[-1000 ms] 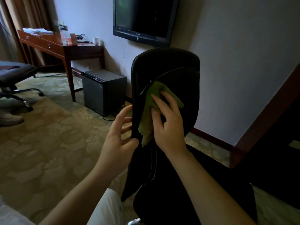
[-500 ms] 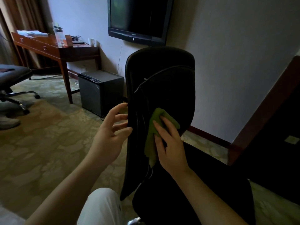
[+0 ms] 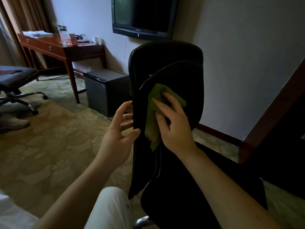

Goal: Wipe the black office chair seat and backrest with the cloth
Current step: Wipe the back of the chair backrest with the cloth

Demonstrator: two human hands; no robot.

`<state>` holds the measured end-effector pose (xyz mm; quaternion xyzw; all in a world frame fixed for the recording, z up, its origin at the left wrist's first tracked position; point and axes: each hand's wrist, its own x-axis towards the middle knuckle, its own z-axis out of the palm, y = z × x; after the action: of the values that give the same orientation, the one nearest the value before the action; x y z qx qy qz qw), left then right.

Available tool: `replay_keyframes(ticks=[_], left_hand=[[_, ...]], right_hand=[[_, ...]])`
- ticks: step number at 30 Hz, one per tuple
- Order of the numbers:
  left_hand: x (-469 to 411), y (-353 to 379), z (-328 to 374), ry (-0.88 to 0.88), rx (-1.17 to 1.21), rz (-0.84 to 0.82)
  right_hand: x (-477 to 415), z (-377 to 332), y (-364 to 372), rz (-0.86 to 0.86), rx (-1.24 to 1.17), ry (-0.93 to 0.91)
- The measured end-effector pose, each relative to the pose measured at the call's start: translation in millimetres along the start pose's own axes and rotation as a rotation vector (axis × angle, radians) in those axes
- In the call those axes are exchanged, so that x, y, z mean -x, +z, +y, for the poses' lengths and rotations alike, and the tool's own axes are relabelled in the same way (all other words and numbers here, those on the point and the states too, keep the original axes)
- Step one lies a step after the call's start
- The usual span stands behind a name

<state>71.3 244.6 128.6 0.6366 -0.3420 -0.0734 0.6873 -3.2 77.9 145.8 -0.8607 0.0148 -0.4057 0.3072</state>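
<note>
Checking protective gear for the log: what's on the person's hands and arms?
Nothing: the left hand and right hand are ungloved, with no ring, watch or wristband visible. Both forearms are bare, no sleeve in view. Light, whitish trousers show at the knee.

cloth on the backrest, under the right hand; left hand at its left edge. fridge and desk behind, left.
</note>
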Motion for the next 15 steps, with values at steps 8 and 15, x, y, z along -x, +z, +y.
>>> replay_keyframes(ticks=[8,15], left_hand=[[-0.6,-2.6,3.9,-0.019,0.0,-0.04],[-1.4,-8.0,-2.1,-0.048,0.039,-0.038]], right_hand=[[12.9,24.8,-6.1,-0.03,0.063,-0.096],[17.0,17.7,4.9,0.003,0.029,-0.071]])
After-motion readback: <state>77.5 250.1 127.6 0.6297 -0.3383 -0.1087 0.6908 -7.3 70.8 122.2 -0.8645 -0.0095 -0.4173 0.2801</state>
